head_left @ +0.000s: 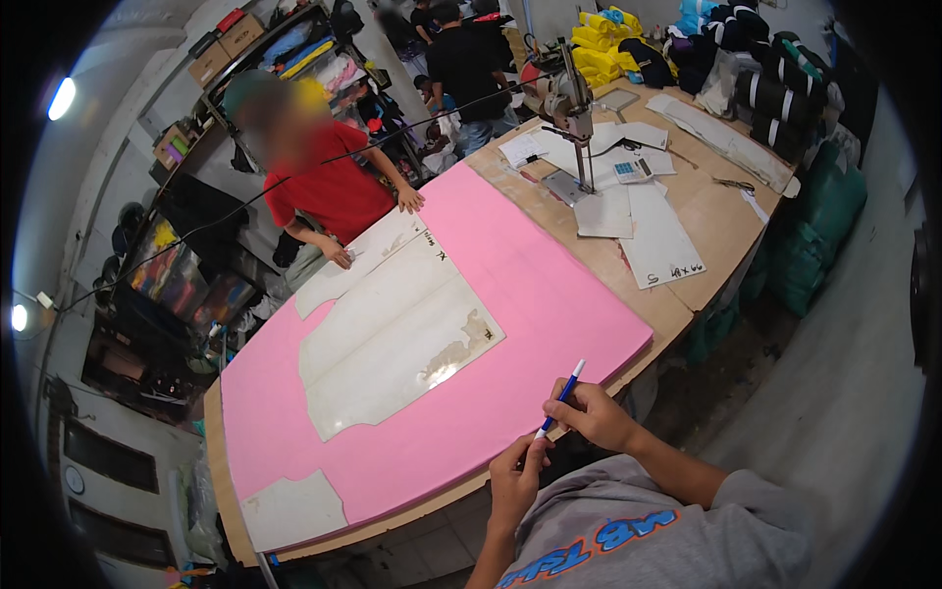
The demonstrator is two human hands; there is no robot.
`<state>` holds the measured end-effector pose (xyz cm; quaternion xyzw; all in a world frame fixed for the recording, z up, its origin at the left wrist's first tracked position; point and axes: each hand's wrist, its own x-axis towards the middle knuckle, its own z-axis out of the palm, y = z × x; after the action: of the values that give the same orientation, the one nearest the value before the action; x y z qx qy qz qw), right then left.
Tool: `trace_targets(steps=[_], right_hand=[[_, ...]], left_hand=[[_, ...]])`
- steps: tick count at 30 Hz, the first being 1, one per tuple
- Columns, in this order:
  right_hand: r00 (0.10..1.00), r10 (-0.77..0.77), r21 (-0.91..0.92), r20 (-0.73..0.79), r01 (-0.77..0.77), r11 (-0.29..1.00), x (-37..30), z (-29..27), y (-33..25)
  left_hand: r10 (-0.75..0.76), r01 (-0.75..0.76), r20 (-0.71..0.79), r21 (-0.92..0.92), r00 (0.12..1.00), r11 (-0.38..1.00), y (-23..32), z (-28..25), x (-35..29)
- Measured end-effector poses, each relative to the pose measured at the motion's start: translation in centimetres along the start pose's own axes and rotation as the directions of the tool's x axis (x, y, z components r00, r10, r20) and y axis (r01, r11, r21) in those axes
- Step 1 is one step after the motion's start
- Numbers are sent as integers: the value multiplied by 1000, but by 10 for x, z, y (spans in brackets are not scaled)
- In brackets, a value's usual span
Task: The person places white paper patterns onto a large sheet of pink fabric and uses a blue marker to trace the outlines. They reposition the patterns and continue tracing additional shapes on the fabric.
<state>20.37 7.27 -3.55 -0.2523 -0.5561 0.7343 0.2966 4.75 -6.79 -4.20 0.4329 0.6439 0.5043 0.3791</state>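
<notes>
A blue pen with white ends point(566, 394) slants between my two hands at the near edge of the table. My right hand point(599, 419) is closed around its blue barrel. The fingers of my left hand point(518, 469) pinch its lower white end. Just beyond my hands lies pink fabric point(549, 285), spread flat over the table. On the fabric rests a large white garment pattern piece point(392, 344) with a worn brown patch. A narrower white pattern point(378, 257) lies along the far side, and a small one point(299, 510) at the left near corner.
Across the table a person in a red shirt point(339, 187) has both hands at the narrower pattern. A cutting machine point(574, 108) stands at the far right, with a calculator point(633, 171), loose pattern pieces point(657, 236) and scissors point(733, 185) nearby. Green sacks point(829, 216) stand beside the table.
</notes>
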Motion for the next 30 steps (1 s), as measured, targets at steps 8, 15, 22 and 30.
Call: trace_targets(steps=[8, 15, 22, 30], right_hand=[[997, -6, -37, 83, 9, 999, 0, 5, 5], [997, -77, -139, -19, 73, 988, 8, 1, 22], [988, -77, -91, -136, 65, 994, 7, -2, 20], [821, -350, -183, -452, 298, 937, 11, -61, -30]], left_hand=[[-54, 57, 26, -149, 998, 987, -15, -3, 0], [-33, 32, -12, -79, 999, 996, -13, -3, -1], [19, -18, -60, 27, 998, 999, -9, -2, 4], [-133, 127, -120, -54, 984, 990, -21, -22, -2]])
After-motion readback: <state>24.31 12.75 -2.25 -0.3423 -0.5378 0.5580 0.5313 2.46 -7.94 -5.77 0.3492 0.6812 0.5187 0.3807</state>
